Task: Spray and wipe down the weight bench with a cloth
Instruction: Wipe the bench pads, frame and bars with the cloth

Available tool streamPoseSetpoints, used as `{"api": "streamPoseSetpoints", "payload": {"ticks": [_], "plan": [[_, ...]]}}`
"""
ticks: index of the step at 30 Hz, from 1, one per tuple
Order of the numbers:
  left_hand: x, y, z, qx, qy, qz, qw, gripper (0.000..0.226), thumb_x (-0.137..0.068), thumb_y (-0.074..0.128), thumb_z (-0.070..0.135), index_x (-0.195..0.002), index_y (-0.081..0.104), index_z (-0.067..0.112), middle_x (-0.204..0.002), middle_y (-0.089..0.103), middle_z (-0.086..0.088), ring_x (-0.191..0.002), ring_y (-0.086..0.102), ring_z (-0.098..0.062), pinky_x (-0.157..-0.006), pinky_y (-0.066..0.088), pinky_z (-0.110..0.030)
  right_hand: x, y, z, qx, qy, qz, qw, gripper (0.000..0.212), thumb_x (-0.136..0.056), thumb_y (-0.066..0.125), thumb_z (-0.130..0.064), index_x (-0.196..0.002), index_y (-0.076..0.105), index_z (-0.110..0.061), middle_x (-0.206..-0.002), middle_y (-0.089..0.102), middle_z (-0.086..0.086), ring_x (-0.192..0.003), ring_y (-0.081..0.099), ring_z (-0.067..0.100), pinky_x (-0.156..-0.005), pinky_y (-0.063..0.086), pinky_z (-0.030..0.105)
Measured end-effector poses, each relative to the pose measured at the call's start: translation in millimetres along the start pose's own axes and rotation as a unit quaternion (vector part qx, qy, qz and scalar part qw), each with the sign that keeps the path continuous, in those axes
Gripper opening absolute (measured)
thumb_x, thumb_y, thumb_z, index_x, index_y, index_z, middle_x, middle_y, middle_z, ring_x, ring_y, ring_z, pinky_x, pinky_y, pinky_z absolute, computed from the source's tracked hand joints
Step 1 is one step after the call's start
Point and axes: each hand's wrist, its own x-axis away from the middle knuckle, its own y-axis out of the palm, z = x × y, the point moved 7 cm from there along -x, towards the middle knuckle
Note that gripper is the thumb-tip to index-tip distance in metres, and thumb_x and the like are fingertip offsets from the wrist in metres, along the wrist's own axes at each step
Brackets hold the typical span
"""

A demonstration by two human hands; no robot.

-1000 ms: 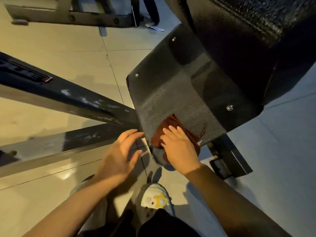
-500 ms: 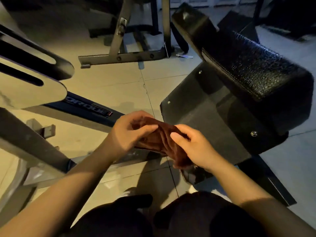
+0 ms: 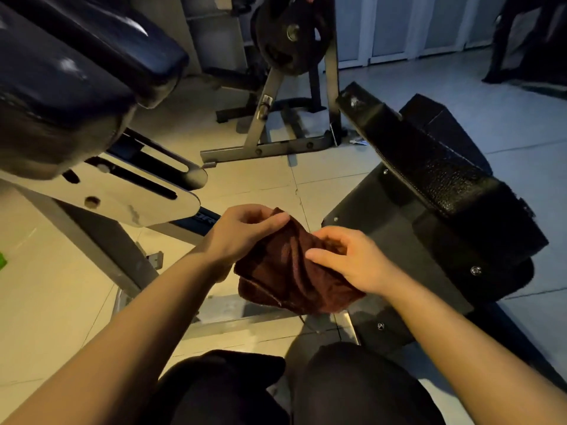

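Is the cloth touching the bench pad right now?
No, both the left hand and right hand hold the cloth up, apart from the bench pad.

Crumpled dark-red terry cloth (image 3: 285, 271), held up between both hands, off every surface. Black textured-vinyl padded weight bench (image 3: 441, 191) at right, angled, dark flat plate beneath its pad.

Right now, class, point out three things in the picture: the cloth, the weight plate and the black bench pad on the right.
cloth (image 3: 288, 271), head view, on the bunched middle fold.
weight plate (image 3: 290, 33), head view, near the centre hub.
black bench pad (image 3: 445, 179), head view, on its textured top.
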Motion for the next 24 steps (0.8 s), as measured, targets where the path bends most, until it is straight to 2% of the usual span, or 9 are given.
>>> {"api": "streamPoseSetpoints", "payload": {"ticks": [3, 7, 10, 13, 15, 17, 19, 22, 24], "plan": [[5, 5, -13, 0.004, -0.028, 0.012, 1.0, 0.038, -0.076, 0.061, 0.054, -0.086, 0.071, 0.018, -0.084, 0.07, -0.002, -0.081, 0.067, -0.017, -0.068, 0.055, -0.028, 8, 0, -7, -0.061, -0.003, 0.019, 0.998, 0.009, -0.087, 0.069, -0.017, -0.094, 0.065, -0.018, -0.087, 0.067, -0.005, -0.082, 0.066, 0.006, -0.075, 0.052, 0.019], [13, 4, -31, 0.011, -0.042, -0.027, 0.999, 0.028, -0.085, 0.064, 0.038, -0.095, 0.073, 0.013, -0.09, 0.072, -0.007, -0.088, 0.069, -0.02, -0.071, 0.058, -0.028, 15, 2, -10, -0.108, 0.037, -0.008, 0.993, 0.006, -0.085, 0.069, -0.025, -0.088, 0.066, -0.021, -0.085, 0.069, -0.004, -0.081, 0.068, 0.01, -0.071, 0.054, 0.019], [20, -1, -25, 0.027, -0.008, -0.037, 0.999, 0.017, -0.089, 0.064, 0.023, -0.099, 0.073, 0.012, -0.095, 0.074, -0.006, -0.089, 0.07, -0.016, -0.068, 0.056, -0.019, 18, 3, -17, -0.051, 0.044, -0.041, 0.997, 0.008, -0.091, 0.062, -0.03, -0.09, 0.069, -0.027, -0.089, 0.07, -0.006, -0.085, 0.067, 0.008, -0.076, 0.055, 0.019], [27, -1, -18, 0.013, 0.024, -0.042, 0.999, 0.012, -0.09, 0.062, 0.015, -0.097, 0.072, 0.014, -0.095, 0.074, -0.005, -0.09, 0.07, -0.016, -0.079, 0.058, -0.026, 20, 0, -21, 0.021, 0.038, -0.043, 0.998, 0.006, -0.091, 0.064, -0.027, -0.091, 0.069, -0.031, -0.09, 0.069, -0.008, -0.088, 0.066, 0.008, -0.078, 0.055, 0.02], [33, 1, -21, -0.016, 0.029, -0.047, 0.998, 0.011, -0.089, 0.063, 0.01, -0.09, 0.071, 0.018, -0.092, 0.073, -0.002, -0.089, 0.07, -0.015, -0.079, 0.057, -0.025, 20, 0, -20, 0.057, 0.041, -0.037, 0.997, 0.005, -0.092, 0.063, -0.028, -0.092, 0.068, -0.028, -0.093, 0.066, -0.008, -0.091, 0.064, 0.011, -0.081, 0.054, 0.025], [38, -1, -27, -0.058, 0.037, -0.044, 0.997, 0.017, -0.087, 0.066, 0.005, -0.082, 0.07, 0.02, -0.087, 0.072, 0.001, -0.084, 0.067, -0.008, -0.072, 0.054, -0.017, 21, 11, -17, 0.099, 0.041, -0.058, 0.993, 0.006, -0.096, 0.056, -0.029, -0.092, 0.061, -0.03, -0.093, 0.062, -0.009, -0.09, 0.06, 0.011, -0.08, 0.052, 0.026], [42, -4, -35, -0.116, 0.046, -0.037, 0.992, 0.02, -0.085, 0.068, 0.004, -0.078, 0.067, 0.022, -0.085, 0.07, 0.003, -0.083, 0.065, -0.006, -0.071, 0.05, -0.017, 22, 30, -10, 0.117, 0.053, -0.094, 0.987, 0.01, -0.1, 0.047, -0.03, -0.091, 0.051, -0.033, -0.092, 0.057, -0.01, -0.087, 0.056, 0.008, -0.076, 0.048, 0.022], [37, -7, -44, -0.166, 0.058, -0.032, 0.984, 0.023, -0.085, 0.068, 0.004, -0.078, 0.062, 0.025, -0.089, 0.067, 0.004, -0.091, 0.063, -0.014, -0.082, 0.051, -0.027, 16, 53, 9, 0.086, 0.067, -0.111, 0.988, 0.011, -0.102, 0.042, -0.031, -0.092, 0.046, -0.03, -0.078, 0.054, -0.005, -0.073, 0.051, 0.01, -0.071, 0.046, 0.03], [28, -14, -46, -0.17, 0.073, -0.005, 0.983, 0.026, -0.085, 0.067, 0.003, -0.079, 0.06, 0.027, -0.091, 0.062, 0.008, -0.092, 0.061, -0.014, -0.084, 0.053, -0.028, 10, 63, 19, -0.002, 0.076, -0.11, 0.991, 0.006, -0.099, 0.049, -0.031, -0.097, 0.048, -0.025, -0.071, 0.054, -0.004, -0.069, 0.053, 0.012, -0.069, 0.045, 0.03]]}}
